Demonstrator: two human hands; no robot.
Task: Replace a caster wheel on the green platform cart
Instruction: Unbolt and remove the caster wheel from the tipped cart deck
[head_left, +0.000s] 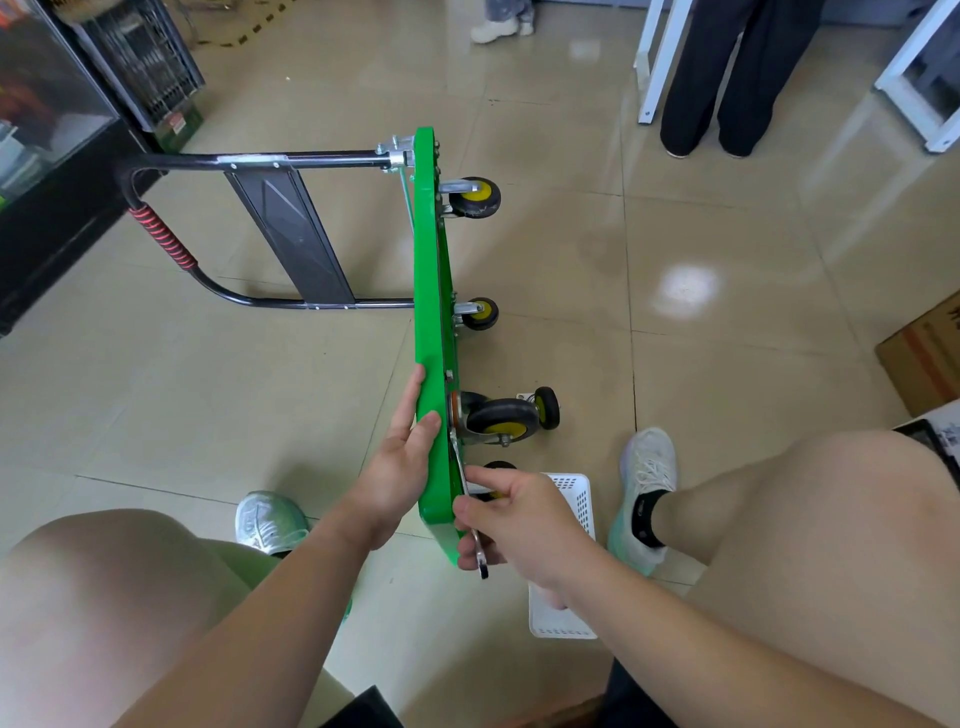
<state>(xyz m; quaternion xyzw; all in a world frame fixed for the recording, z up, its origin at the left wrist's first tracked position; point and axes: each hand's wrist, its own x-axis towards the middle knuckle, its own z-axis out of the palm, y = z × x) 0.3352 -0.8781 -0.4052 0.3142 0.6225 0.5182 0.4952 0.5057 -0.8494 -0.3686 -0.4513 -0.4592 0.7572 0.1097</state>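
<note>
On the tiled floor (727, 312), seen from the head camera, the green platform cart (434, 332) stands tipped on its long edge between the person's bare knees, its underside facing right. To the left of the cart its black handle (260, 161) lies folded out, with a red-striped grip at the far bend. The left hand (402, 467) presses flat on the cart's left face near its close end, fingers straight and together, thumb laid over the top edge. Just right of that edge the right hand (524, 525) grips a wrench (460, 462), fingers curled round its shaft, the free end poking out below the fist. The wrench's head sits at the mounting plate of the near caster wheel (501, 415), a black tyre on a yellow hub. Two more wheels (474, 197) stick out from the cart's underside farther away, and another wheel (546, 408) shows just beyond the near caster; whether it is attached I cannot tell. Right of the cart's close end, partly under the right hand, lies a white basket (579, 499). Well beyond the cart stands someone in black trousers (727, 78).
</note>
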